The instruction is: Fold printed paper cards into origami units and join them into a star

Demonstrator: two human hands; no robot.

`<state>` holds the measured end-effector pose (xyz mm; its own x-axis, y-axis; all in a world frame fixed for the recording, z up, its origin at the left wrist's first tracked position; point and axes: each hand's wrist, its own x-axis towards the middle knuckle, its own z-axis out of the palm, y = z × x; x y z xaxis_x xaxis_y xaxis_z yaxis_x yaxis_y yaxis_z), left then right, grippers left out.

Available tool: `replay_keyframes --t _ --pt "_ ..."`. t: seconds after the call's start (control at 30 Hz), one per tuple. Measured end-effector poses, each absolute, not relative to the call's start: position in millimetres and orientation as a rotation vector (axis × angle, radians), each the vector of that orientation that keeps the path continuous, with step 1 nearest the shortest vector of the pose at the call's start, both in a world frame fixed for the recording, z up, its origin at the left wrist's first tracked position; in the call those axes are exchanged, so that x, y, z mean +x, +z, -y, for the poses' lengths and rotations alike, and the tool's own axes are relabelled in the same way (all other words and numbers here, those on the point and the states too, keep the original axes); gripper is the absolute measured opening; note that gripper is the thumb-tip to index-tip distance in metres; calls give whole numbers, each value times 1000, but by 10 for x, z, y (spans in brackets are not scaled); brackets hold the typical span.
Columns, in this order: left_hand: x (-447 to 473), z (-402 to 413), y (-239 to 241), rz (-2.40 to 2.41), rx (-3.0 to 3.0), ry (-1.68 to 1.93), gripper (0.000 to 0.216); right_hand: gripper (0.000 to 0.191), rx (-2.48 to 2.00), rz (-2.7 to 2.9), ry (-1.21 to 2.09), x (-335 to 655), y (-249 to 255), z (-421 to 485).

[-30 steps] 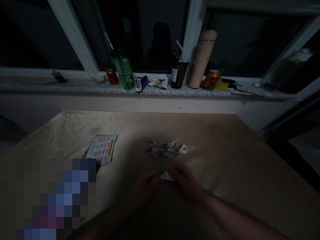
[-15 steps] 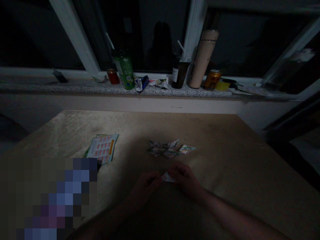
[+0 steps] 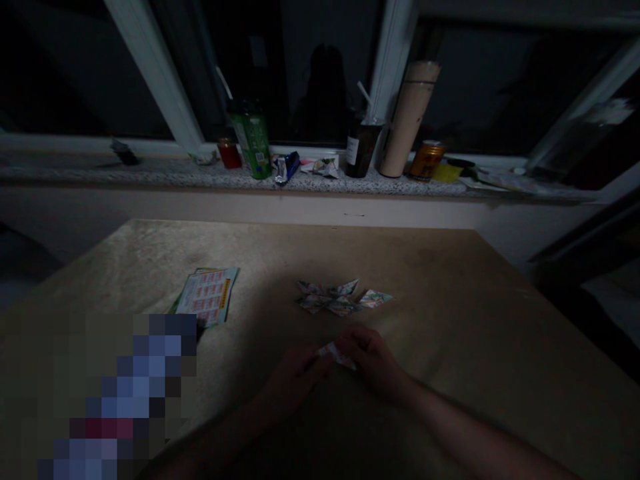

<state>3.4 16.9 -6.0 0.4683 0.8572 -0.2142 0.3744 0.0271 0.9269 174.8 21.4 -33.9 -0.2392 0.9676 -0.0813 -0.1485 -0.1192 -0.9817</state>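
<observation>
Between my two hands is a small folded piece of printed paper (image 3: 343, 357), pale with coloured marks. My left hand (image 3: 297, 375) is closed, pinching its left end with thumb and fingers. Fingers of my right hand (image 3: 367, 353) are closed on its upper right side. Just beyond lie several folded paper pieces (image 3: 330, 298), pointed and patterned, grouped together on the table. One diamond-shaped folded piece (image 3: 375, 298) sits at the right of that group. Shadow makes the fingertips hard to make out.
A stack of printed paper sheets (image 3: 207, 293) lies on the brown table (image 3: 425, 267) at the left. Along the granite windowsill (image 3: 170, 175) stand a green container (image 3: 256, 143), a dark cup with a straw (image 3: 357, 150), a tall pink flask (image 3: 410, 120) and a gold can (image 3: 427, 160).
My left hand has shifted slightly right along the folded paper, and the paper now tilts down to the right. My right hand stays nearly in place.
</observation>
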Motion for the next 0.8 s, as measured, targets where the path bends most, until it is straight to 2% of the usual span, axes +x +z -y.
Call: replay_keyframes --t 0.33,0.8 --pt "25 -156 -64 -1091 1540 553 46 39 -1133 1363 1435 1733 -216 -205" --pt "24 -181 -10 -1275 1409 719 48 42 -1138 1392 1502 1742 -212 -182"
